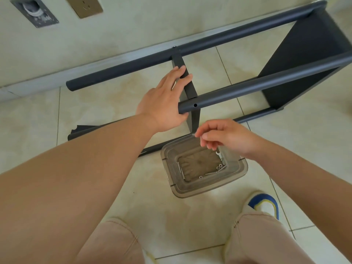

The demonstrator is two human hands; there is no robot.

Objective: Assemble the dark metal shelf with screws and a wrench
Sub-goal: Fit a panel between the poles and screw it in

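1. The dark metal shelf [224,86] lies on its side on the tiled floor, near the wall. Its finish is matte charcoal. Round tubular posts run lengthwise; flat sheet-metal panels sit between them.
2. The far post [133,65] lies along the skirting. A small bolt head shows on it where the narrow flat panel [185,82] joins.
3. The near upper post [266,80] ends open at the left, with a round screw hole [195,105] just short of the end.
4. A wide flat panel [304,60] closes the right end of the frame, standing on edge.
5. The left hand [165,100] rests on the narrow flat panel, fingers extended over its top edge, palm and thumb against the end of the near upper post. The fingers are straight, not curled round anything.
6. The right hand [224,138] hovers above the container, fingertips pinched together on a small silver screw [194,134], which is slightly blurred.
7. A clear plastic container [240,172], rectangular with rounded corners, stands on the floor just in front of the shelf. Inside lie a small flat silver wrench [218,154], several nuts [219,166] and a long screw [182,171].
8. The floor [91,103] is glossy cream tile with thin grout lines.
9. Beige trouser knees [118,242] and one white, blue and yellow shoe [264,204] show at the bottom edge.
10. The wall carries a brass-coloured socket plate [83,5] and a grey recessed opening [34,11].
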